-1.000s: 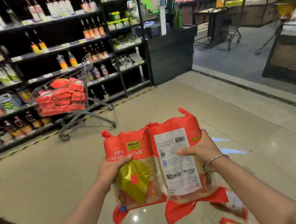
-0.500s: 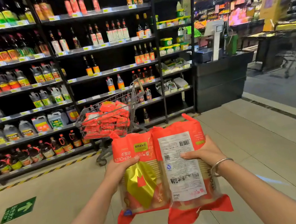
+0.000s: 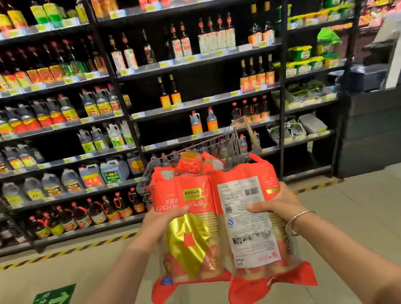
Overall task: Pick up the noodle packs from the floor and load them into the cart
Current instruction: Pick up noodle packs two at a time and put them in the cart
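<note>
Two noodle packs (image 3: 222,230), one gripped in my left hand (image 3: 164,220), one in my right hand (image 3: 277,204): light, probably crinkly-slippery film; I clasp mid-body.

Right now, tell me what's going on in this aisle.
A person holds two red noodle packs, one in the left hand and one in the right hand, out in front of the body. Straight ahead stands a wire cart already piled with similar red packs, parked against shelves of bottles. Neither held pack is in the cart yet.
</note>
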A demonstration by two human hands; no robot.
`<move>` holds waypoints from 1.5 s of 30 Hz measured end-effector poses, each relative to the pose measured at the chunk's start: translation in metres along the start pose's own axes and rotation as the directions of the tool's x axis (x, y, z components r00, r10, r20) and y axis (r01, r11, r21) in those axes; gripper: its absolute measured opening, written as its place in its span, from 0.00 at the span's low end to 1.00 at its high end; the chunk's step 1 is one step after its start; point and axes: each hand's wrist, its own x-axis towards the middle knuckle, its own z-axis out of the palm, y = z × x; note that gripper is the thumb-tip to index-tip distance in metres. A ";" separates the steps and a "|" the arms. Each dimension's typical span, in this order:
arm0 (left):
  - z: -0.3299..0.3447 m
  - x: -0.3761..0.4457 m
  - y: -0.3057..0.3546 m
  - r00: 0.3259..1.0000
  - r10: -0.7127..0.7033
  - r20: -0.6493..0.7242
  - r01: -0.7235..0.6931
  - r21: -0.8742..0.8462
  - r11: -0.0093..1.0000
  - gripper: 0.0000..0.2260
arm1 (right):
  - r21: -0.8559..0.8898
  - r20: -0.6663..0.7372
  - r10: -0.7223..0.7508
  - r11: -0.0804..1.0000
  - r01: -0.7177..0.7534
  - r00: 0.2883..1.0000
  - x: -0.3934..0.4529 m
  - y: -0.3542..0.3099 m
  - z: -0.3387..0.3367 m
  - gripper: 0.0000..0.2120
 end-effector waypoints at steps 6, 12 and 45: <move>-0.062 0.171 0.003 0.998 -0.038 -0.054 0.039 0.021 0.999 0.19 | -0.021 0.060 0.014 1.000 -0.013 0.998 0.173 0.007 0.075 0.24; -0.113 0.358 0.026 0.987 -0.155 -0.045 0.156 0.038 0.987 0.23 | 0.081 0.034 0.066 0.994 -0.068 0.997 0.340 -0.005 0.134 0.19; -0.218 0.958 -0.144 0.740 -0.668 0.086 0.670 -0.005 0.742 0.41 | 0.011 -0.109 0.650 0.757 -0.653 0.752 0.916 0.177 0.299 0.46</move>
